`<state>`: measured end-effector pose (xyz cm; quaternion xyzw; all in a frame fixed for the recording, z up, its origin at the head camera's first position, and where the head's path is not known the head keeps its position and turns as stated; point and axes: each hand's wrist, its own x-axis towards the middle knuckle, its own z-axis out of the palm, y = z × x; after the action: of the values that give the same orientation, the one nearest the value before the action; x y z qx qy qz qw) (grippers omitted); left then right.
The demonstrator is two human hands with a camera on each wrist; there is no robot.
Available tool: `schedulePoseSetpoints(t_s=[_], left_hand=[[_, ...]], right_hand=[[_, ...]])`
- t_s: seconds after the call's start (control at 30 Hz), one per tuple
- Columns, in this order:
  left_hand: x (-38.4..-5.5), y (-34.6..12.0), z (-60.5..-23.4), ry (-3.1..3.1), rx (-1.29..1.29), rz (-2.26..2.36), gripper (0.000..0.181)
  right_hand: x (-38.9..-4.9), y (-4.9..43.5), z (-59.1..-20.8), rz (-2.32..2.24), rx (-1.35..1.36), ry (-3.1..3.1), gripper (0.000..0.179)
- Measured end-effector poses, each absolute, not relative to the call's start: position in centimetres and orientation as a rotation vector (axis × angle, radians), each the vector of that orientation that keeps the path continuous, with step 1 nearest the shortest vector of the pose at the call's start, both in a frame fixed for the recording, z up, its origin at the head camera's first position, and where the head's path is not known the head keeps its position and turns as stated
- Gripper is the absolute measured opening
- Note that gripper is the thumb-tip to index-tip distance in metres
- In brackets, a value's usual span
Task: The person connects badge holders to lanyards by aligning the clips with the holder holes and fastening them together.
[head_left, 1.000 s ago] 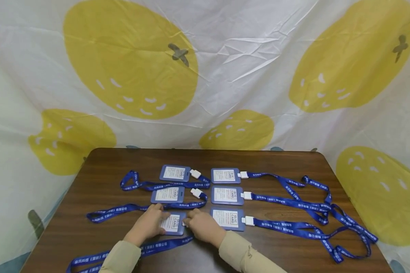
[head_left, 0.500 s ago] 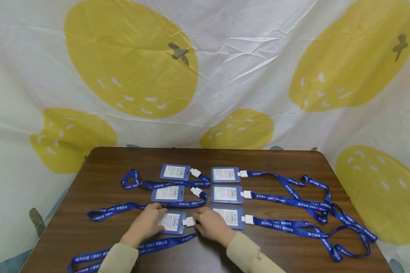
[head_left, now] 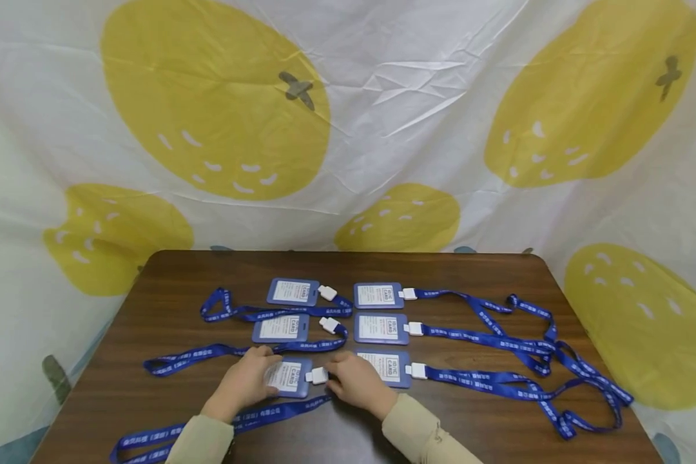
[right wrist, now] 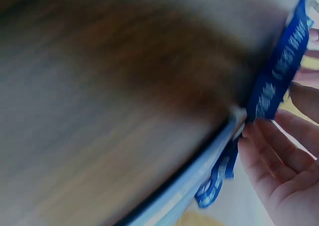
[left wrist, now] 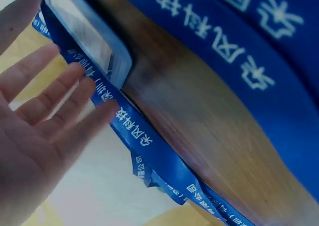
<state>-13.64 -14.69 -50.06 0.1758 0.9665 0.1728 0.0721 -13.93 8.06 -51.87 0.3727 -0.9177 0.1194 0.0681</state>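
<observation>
The front-left blue badge holder [head_left: 290, 378] lies flat with its white card facing up. My left hand [head_left: 241, 381] rests over its left end, and its fingers look fairly straight in the left wrist view. A white clip [head_left: 318, 376] sits at the holder's right end. Beside the clip, my right hand [head_left: 359, 385] pinches the blue lanyard [right wrist: 275, 81] near its end. The rest of that lanyard [head_left: 267, 414] runs leftward below the holder, passing under the left forearm. My right fingertips partly hide the strap by the clip.
Two more left badge holders [head_left: 292, 292] lie behind, lanyards folded leftward. Three right badge holders [head_left: 380, 328] form a column, with lanyards [head_left: 487, 338] stretching right and overlapping. A lemon-patterned cloth [head_left: 348, 129] hangs behind the brown table [head_left: 180, 274].
Since one second ago, my right hand has shifted slightly right, uncovering the white clip. My left hand has stayed at the badge holder. The head view has shifted slightly.
</observation>
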Motion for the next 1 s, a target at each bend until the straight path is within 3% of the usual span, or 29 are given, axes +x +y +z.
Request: schedulePoseSetpoints(t_s=[0.33,0.63,1.0], left_hand=[[-13.9,-15.1,-51.2,2.945,0.627,0.388,0.055],[-14.2,-14.7,-51.2,3.007,0.688,0.380,0.041],[-14.1,-14.4,-51.2,3.023,0.640,0.352,0.039]], right_hand=[[-14.4,5.6,-52.8,0.188,1.120,-2.741,0.011],[-14.6,5.4,-52.5,0.193,1.142,-2.722,0.011],[-14.6,5.1,-52.8,0.234,1.160,-2.712,0.012]])
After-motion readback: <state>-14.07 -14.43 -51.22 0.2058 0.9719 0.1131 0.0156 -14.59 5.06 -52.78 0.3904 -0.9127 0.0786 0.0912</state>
